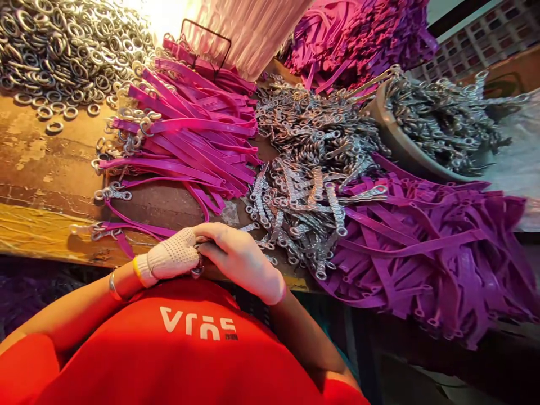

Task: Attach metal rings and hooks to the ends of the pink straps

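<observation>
My left hand (171,256), in a white dotted glove with a yellow cuff edge, is closed at the front edge of the bench. Its fingertips meet those of my right hand (244,261), in a smooth white glove, curled over from the other side. A small bit of dark, shiny metal (197,269) shows between and below the fingers; most of it is hidden. Just behind the left hand lies a magenta strap (156,229) with metal clips at its left end. Farther back is a pile of magenta straps (189,135) fitted with metal rings and clips.
Metal rings (76,50) are heaped at back left. Flat metal links (307,185) pile up in the middle, with more in a tub (392,126) at right. Purple straps (422,247) hang over the front edge at right; another purple heap (363,39) lies behind.
</observation>
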`<state>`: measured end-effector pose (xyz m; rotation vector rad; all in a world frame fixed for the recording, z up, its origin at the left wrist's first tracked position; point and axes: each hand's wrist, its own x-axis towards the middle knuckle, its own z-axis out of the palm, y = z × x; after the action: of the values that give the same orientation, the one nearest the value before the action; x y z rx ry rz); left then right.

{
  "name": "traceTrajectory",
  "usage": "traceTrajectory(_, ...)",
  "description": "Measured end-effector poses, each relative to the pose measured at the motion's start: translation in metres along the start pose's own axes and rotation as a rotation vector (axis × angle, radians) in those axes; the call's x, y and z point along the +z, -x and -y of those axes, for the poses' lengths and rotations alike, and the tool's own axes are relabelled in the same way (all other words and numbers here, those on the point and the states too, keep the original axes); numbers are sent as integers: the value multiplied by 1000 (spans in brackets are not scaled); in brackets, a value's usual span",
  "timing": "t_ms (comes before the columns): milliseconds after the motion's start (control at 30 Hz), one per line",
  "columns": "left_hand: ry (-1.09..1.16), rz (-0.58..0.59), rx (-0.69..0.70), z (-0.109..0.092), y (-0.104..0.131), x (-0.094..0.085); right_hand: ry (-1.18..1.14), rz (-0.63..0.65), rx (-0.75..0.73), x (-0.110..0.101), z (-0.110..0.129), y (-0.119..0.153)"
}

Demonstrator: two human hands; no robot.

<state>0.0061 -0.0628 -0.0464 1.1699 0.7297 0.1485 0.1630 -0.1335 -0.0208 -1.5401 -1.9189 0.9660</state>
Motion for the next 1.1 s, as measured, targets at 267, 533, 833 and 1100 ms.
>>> traceTrajectory(267, 460, 117, -71, 10, 15, -9, -473, -347, 343, 3, -3, -6)
traceTrajectory(533, 537, -134, -18, 20, 23, -8, -694, -561, 494, 28, -2, -14)
traceTrajectory(833, 28, -189, 204, 11, 24, -17, -706, -241, 568, 27, -2, -13)
traceTrajectory(1100, -34, -85, 134, 14, 20, -10, -114, -234, 151, 22, -1, 3)
